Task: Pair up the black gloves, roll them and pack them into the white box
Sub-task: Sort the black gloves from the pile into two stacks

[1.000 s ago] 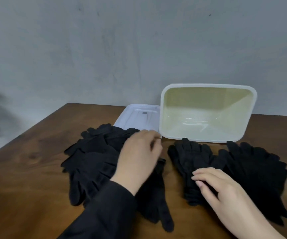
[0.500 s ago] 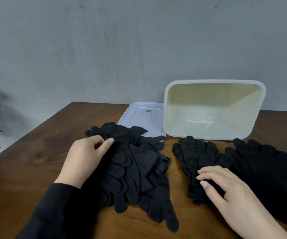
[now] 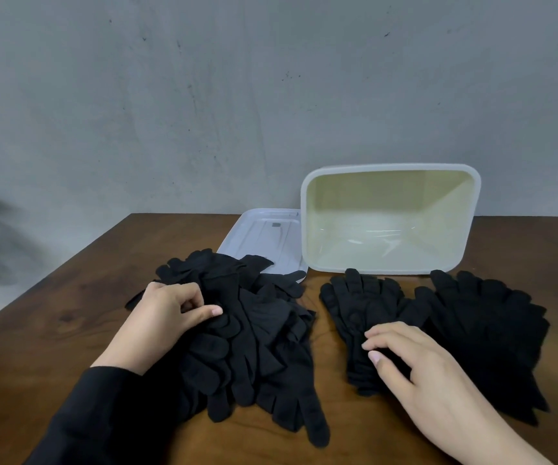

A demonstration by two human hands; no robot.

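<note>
Since half a second ago, the left hand has curled its fingers and now pinches the black fabric at the left edge of the left glove pile, where before it lay flatter on it. The right hand has barely shifted.

Head view: a brown wooden counter stands against a grey wall. The left hand, in a black sleeve, grips the loose heap of black gloves. The right hand rests with bent fingers, fingertips touching the middle glove stack; whether it pinches the fabric cannot be told. A third glove stack lies at the right. The white box sits tilted just beyond the stacks, nothing inside it. Its lid lies flat to its left, partly under the left pile.
</note>
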